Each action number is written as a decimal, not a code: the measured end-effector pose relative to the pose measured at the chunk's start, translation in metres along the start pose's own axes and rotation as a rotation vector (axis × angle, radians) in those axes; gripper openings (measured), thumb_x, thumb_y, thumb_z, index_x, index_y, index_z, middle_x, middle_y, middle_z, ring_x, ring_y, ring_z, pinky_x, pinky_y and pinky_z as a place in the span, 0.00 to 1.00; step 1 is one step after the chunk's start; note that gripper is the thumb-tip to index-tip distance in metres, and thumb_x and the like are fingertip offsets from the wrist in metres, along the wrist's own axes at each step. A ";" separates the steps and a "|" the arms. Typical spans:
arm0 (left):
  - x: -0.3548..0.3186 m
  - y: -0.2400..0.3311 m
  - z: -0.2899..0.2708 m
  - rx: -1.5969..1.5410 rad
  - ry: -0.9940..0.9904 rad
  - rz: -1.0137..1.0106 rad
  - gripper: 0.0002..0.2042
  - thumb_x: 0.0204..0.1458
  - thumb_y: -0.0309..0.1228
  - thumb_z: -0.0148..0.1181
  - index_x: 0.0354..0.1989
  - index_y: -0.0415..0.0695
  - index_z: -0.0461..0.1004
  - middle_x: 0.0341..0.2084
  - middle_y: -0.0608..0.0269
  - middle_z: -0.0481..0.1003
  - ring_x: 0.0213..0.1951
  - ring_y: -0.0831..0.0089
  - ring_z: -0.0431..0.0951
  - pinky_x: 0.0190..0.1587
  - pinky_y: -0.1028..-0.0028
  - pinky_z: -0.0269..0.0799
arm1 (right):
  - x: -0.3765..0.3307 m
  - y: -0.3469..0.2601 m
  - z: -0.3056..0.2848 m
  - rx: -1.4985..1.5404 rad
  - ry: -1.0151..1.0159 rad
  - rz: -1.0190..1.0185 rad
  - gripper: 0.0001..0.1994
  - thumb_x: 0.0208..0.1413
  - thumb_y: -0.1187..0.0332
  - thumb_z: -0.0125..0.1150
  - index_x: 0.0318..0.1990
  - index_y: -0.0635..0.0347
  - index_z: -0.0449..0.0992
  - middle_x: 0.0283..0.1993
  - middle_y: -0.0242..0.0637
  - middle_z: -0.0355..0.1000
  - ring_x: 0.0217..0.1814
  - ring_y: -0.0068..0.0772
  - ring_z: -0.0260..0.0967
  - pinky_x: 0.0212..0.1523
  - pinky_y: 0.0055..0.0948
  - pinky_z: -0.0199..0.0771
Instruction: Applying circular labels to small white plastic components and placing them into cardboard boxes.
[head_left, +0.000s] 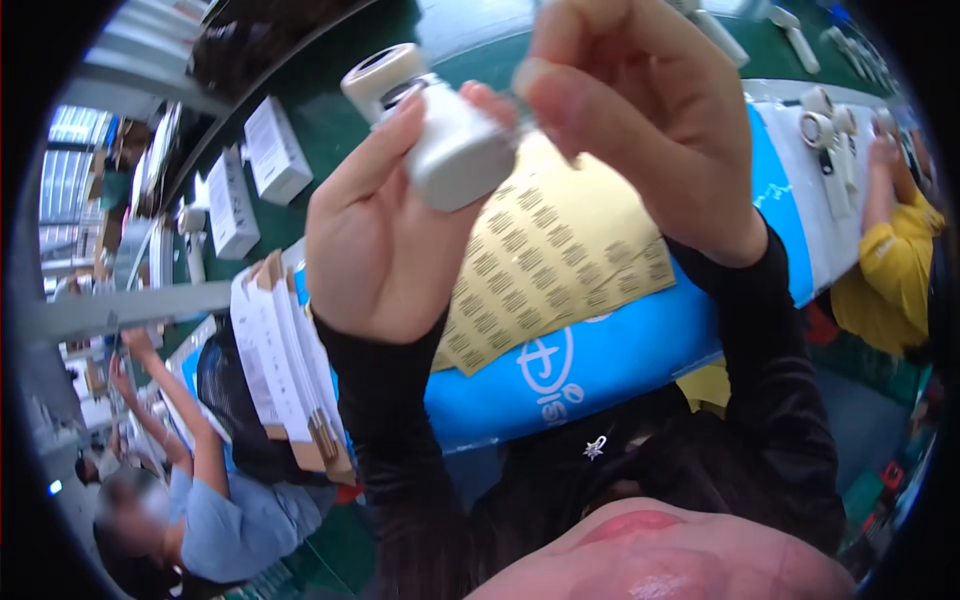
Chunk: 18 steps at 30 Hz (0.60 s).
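My left hand [385, 225] is wrapped around a white handheld device [460, 155] with a round, dark-centred head, like a small handheld fan, and holds it tilted above the table. Close to its right, my right hand [650, 120] has thumb and forefinger pinched together. Motion blurs those fingertips, and whatever lies between them is too small to make out. Beneath both hands, yellow sheets of printed labels [535, 255] overlap on a blue plastic covering [640, 335].
Two white boxes [275, 150] stand at the far left, near another white device [193, 240]. Flattened cartons [275, 350] are stacked at left. More devices [820, 130] lie at right by a person in yellow [890, 270]. Another person [235, 520] works at left.
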<state>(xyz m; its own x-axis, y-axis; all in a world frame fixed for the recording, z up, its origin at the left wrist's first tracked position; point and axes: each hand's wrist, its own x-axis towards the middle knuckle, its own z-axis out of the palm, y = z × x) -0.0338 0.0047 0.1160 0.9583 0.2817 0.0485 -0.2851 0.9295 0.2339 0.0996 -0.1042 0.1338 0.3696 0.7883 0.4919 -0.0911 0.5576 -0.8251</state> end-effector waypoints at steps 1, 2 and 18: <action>-0.002 -0.001 -0.002 0.001 0.029 0.035 0.20 0.58 0.27 0.37 0.55 0.25 0.47 0.50 0.38 0.59 0.53 0.53 0.62 0.59 0.54 0.53 | 0.000 0.007 0.003 0.032 -0.022 0.022 0.07 0.47 0.78 0.61 0.32 0.62 0.68 0.25 0.32 0.65 0.22 0.19 0.57 0.26 0.10 0.60; -0.002 -0.003 -0.004 0.062 0.067 0.068 0.20 0.59 0.27 0.37 0.55 0.25 0.47 0.50 0.38 0.59 0.53 0.53 0.62 0.59 0.54 0.53 | -0.001 0.013 0.005 0.033 -0.006 0.034 0.07 0.47 0.78 0.61 0.32 0.62 0.68 0.25 0.32 0.65 0.22 0.18 0.56 0.26 0.10 0.60; 0.009 -0.023 -0.002 0.074 0.321 0.201 0.15 0.58 0.27 0.40 0.45 0.24 0.51 0.41 0.44 0.61 0.47 0.60 0.65 0.56 0.63 0.59 | -0.007 0.036 -0.001 -0.243 0.073 -0.043 0.08 0.44 0.79 0.62 0.31 0.64 0.70 0.25 0.33 0.66 0.20 0.17 0.54 0.23 0.10 0.58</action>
<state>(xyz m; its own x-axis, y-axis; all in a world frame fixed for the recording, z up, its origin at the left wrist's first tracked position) -0.0183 -0.0135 0.1095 0.8249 0.5273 -0.2036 -0.4528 0.8320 0.3204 0.0942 -0.0903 0.1004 0.4350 0.7395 0.5138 0.1474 0.5044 -0.8508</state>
